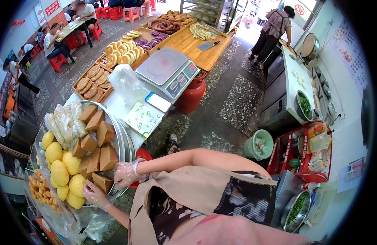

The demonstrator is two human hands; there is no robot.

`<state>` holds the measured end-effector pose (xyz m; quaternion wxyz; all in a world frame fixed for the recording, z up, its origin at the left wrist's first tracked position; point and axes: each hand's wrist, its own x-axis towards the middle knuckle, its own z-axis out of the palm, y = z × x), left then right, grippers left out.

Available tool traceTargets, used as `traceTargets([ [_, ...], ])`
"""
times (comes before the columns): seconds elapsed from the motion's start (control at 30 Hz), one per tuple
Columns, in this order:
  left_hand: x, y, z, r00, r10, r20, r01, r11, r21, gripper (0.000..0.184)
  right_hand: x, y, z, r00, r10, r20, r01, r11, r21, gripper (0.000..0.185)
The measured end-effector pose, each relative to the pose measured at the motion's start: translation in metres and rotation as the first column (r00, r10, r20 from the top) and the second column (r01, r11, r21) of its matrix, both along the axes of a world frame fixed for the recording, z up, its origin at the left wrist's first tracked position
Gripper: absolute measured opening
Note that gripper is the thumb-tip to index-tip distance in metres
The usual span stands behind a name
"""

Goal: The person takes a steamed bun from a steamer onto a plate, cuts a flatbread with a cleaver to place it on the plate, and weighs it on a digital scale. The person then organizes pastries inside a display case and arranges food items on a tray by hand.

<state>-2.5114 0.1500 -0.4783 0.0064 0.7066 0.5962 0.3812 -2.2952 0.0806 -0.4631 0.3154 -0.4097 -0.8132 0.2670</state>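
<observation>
Both of my hands wear clear plastic gloves and are at the near edge of a round metal tray (124, 134). Between them is a brown cake wedge (103, 182), the nearest of several brown cake pieces (105, 134). My right hand (126, 173) is closed against the wedge's right side, its fingers curled. My left hand (97, 195) has bent fingers at the wedge's lower left corner, close to a yellow bun (77, 185); the fingertips' exact contact is partly hidden. More yellow buns (59, 172) and plastic-bagged food (65, 124) fill the tray's left side.
Ahead are a digital scale (163, 71), a phone (158, 101), a plastic bag (125, 83) and trays of flatbreads (92, 83). A cleaver (208, 45) lies on a wooden board. A red gas cylinder (191, 94) stands below. A co-worker (274, 30) bends over the right counter.
</observation>
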Motion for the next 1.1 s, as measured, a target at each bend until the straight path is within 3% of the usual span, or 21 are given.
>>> traceTargets([
  [0.4,0.001,-0.007,0.004,0.999,-0.03,0.017,0.032,0.994,-0.106,0.041,-0.001,0.001,-0.004,0.999,-0.011,-0.037,0.014,0.998,0.066,0.025],
  [0.53,0.0,-0.006,0.004,0.999,-0.044,0.018,0.046,0.994,-0.102,0.041,-0.001,0.001,-0.004,0.999,-0.013,-0.04,0.016,0.997,0.075,0.025],
  [0.63,0.002,-0.008,0.006,0.996,-0.076,0.036,0.076,0.997,-0.005,0.036,-0.001,0.001,-0.002,1.0,-0.008,0.029,0.008,1.0,-0.006,0.028],
  [0.7,0.002,-0.01,0.01,0.998,-0.054,0.018,0.056,0.992,-0.115,0.041,-0.001,0.001,-0.002,1.0,-0.008,0.027,0.009,1.0,-0.008,0.028],
  [0.83,0.002,-0.01,0.013,0.997,-0.074,-0.006,0.072,0.986,-0.15,0.04,-0.003,0.002,-0.008,0.999,-0.033,-0.021,0.033,0.999,-0.004,0.028],
  [1.1,0.007,-0.008,0.008,0.992,-0.121,0.035,0.12,0.993,0.018,0.04,-0.002,0.005,-0.007,1.0,-0.014,0.023,0.014,1.0,-0.01,0.029],
])
